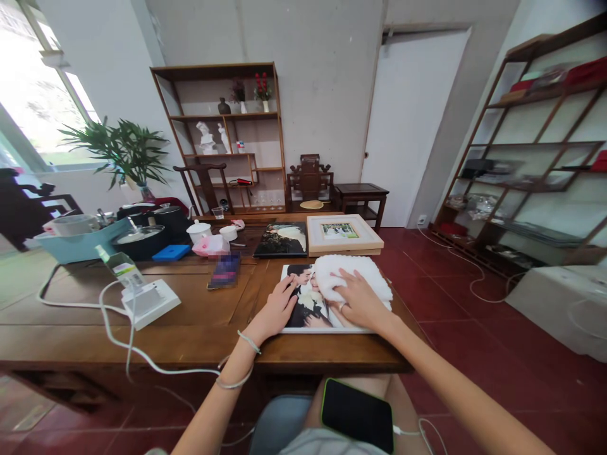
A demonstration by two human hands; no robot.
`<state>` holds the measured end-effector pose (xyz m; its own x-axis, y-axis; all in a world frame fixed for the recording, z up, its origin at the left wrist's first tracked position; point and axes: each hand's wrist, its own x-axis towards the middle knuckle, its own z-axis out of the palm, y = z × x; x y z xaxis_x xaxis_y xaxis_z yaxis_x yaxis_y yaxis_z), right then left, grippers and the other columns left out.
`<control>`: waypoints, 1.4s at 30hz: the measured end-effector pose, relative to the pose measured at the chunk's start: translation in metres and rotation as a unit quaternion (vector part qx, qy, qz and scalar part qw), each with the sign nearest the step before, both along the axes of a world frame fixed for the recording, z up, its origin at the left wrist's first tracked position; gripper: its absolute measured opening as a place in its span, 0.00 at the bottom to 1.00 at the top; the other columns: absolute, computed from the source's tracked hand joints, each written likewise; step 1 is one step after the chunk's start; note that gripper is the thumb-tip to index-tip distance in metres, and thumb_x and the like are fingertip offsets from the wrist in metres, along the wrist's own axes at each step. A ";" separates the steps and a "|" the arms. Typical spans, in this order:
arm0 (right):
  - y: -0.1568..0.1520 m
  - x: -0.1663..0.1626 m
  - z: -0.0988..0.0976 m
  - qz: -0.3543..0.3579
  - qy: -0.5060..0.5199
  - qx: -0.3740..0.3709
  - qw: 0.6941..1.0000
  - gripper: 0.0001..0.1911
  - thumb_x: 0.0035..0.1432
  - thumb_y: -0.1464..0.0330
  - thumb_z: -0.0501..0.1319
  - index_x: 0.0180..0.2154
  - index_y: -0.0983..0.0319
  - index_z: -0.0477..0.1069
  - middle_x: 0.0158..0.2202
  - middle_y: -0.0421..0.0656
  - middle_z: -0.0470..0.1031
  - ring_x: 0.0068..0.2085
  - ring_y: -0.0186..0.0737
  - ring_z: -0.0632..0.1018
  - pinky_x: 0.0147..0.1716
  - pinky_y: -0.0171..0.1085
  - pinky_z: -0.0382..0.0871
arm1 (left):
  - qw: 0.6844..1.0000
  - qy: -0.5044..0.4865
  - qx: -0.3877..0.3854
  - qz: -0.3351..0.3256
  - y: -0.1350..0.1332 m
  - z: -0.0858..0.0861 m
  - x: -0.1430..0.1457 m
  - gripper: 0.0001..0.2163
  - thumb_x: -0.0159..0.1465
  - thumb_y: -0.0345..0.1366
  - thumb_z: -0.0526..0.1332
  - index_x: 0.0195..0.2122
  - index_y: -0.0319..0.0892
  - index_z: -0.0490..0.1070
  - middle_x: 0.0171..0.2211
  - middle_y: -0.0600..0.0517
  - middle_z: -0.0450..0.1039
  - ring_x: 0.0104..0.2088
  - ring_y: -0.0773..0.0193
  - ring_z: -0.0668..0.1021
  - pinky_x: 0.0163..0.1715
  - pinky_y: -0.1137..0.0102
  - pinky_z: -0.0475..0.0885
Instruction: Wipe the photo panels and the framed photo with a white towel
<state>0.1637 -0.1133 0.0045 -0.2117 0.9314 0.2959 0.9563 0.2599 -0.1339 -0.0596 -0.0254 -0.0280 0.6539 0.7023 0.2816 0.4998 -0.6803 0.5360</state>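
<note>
A photo panel (308, 309) lies flat near the table's front edge, printed with a couple in wedding clothes. My left hand (277, 306) rests on its left side, fingers stretched out and holding nothing. Over its upper right part is a folded white towel (374, 278). My right hand (358, 300) grips the towel's near side and presses it against the panel, hiding part of the picture. Just behind stand a dark photo panel (282, 240) and a light wooden frame (370, 237) with a small picture inside.
On the wooden table (203, 341), a phone (225, 270), white bowls (199, 232), a blue box (171, 252), black pots (142, 241) and a light-blue tub (71, 246) stand leftward. White cables run from a white box (154, 303). A tablet-like device (358, 414) lies on my lap.
</note>
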 end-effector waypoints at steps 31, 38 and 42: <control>-0.055 -0.055 0.001 0.032 0.040 -0.007 0.999 0.16 0.52 0.71 0.57 0.43 0.59 0.73 0.61 0.45 0.60 0.64 0.52 0.52 0.61 0.56 0.40 | 1.000 0.000 0.014 -0.007 0.005 -0.005 -0.001 0.21 0.67 0.36 0.45 0.61 0.41 0.54 0.64 0.41 0.50 0.64 0.55 0.54 0.61 0.52 0.52; -0.048 -0.034 -0.003 -0.009 0.080 0.027 0.996 0.15 0.57 0.70 0.52 0.45 0.62 0.72 0.56 0.49 0.67 0.61 0.44 0.59 0.61 0.48 0.47 | 1.000 -0.005 0.010 -0.009 0.003 -0.003 -0.003 0.21 0.67 0.37 0.45 0.61 0.43 0.53 0.64 0.43 0.50 0.64 0.55 0.54 0.61 0.52 0.51; -0.051 0.001 -0.007 -0.084 0.081 0.039 0.992 0.16 0.58 0.70 0.50 0.44 0.63 0.72 0.52 0.49 0.71 0.60 0.47 0.62 0.60 0.49 0.50 | 1.000 -0.023 0.013 -0.001 0.001 -0.004 -0.002 0.20 0.67 0.38 0.47 0.60 0.44 0.56 0.64 0.44 0.51 0.64 0.56 0.55 0.61 0.52 0.52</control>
